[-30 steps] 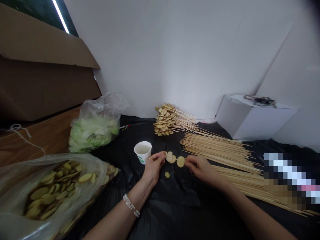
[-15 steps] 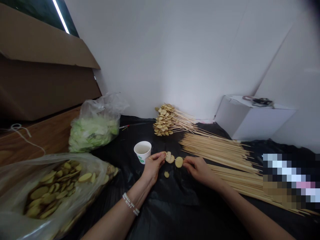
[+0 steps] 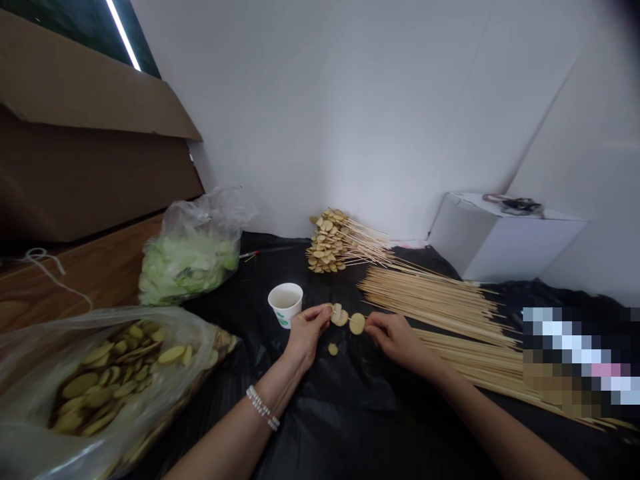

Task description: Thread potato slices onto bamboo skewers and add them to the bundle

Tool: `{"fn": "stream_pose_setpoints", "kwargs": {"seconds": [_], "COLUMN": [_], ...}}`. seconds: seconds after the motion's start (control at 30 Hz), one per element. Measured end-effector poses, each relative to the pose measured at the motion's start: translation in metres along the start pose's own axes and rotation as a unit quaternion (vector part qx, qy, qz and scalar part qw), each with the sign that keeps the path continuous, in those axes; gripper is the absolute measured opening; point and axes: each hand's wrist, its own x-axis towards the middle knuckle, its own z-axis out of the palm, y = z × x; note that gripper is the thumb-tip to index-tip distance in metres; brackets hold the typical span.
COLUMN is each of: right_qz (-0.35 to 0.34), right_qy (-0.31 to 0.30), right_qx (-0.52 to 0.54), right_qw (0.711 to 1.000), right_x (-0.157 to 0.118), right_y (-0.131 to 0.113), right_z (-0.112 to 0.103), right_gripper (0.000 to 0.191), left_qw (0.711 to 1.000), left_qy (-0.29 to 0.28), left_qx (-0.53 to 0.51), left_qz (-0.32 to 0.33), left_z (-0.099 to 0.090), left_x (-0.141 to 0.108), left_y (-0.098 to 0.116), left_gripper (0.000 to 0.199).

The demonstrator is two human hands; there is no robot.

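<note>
A thin wooden skewer runs between my hands, with several round potato slices [image 3: 357,324] threaded on it. My left hand [image 3: 306,333] is closed, thumb and fingers pinching its left end beside the paler slices [image 3: 340,315]. On the other side my right hand [image 3: 395,337] is closed around the skewer, just right of the rightmost slice. A loose potato slice [image 3: 333,349] lies on the black plastic sheet [image 3: 325,427] below the skewer. Behind my left hand stands a white paper cup [image 3: 285,305].
At left sit an open bag of potato slices [image 3: 95,387] and a bag of pale green vegetable [image 3: 190,263]. Bare skewers [image 3: 435,300] lie at right, below a pile of filled skewers [image 3: 327,243]. A white box [image 3: 520,243] and a cardboard box [image 3: 90,173] stand behind.
The rightmost potato slice and my right hand have shifted very slightly left. Otherwise the scene looks the same, with only a small sway of the view.
</note>
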Motion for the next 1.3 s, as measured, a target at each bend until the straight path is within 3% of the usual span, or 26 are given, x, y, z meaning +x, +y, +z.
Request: {"fn": "stream_pose_setpoints", "kwargs": {"seconds": [0.3,0.53,1.07,1.3], "right_qz": [0.02,0.03,-0.009,-0.005], "right_qy": [0.021,-0.001,0.019,0.018], "right_qx": [0.078,0.153,0.056,0.047], "right_qw": [0.997,0.988,0.998,0.999], "right_x": [0.004,0.003,-0.001,-0.001], "right_y": [0.012,0.004,-0.011,-0.012], "right_z": [-0.011,0.0,0.002,0.004], "right_gripper": [0.022,0.018,0.019,0.02], "left_qw": [0.999,0.991,0.982,0.981], "left_qy": [-0.014,-0.116,-0.059,-0.072], "left_qx": [-0.029,-0.007,-0.13,-0.127], "left_qz": [-0.023,-0.07,-0.124,-0.126], "left_z": [0.005,0.014,0.017,0.016], "left_x": [-0.004,-0.019,-0.02,-0.018], "left_y": [0.009,0.009,0.007,0.006], "left_gripper": [0.032,0.029,0.02,0.016]}}
